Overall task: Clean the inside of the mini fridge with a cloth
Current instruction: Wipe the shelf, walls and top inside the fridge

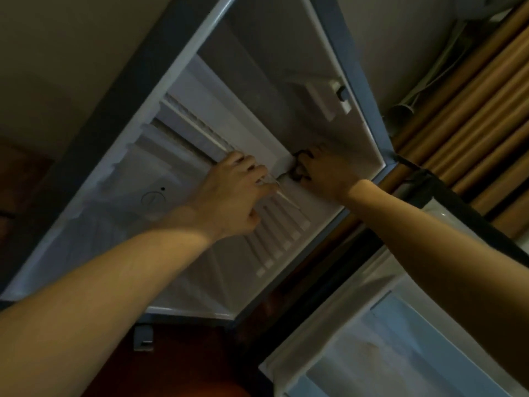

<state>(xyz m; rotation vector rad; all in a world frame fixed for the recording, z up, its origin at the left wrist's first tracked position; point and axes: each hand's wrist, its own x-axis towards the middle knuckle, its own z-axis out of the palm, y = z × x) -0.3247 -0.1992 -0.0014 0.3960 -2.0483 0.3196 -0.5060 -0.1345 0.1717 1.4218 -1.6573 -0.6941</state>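
Wire shelf (282, 196) is gripped by left hand (229, 196); dark cloth (299, 167) is clutched by right hand (326, 173), probably steadying fridge (257, 81) interior for wiping.

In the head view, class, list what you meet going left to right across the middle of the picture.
Dial → left hand → right hand → cardboard tubes.

right hand (323, 170) fingers hidden around a dark blurred object, open door (400, 339) cut off at bottom edge
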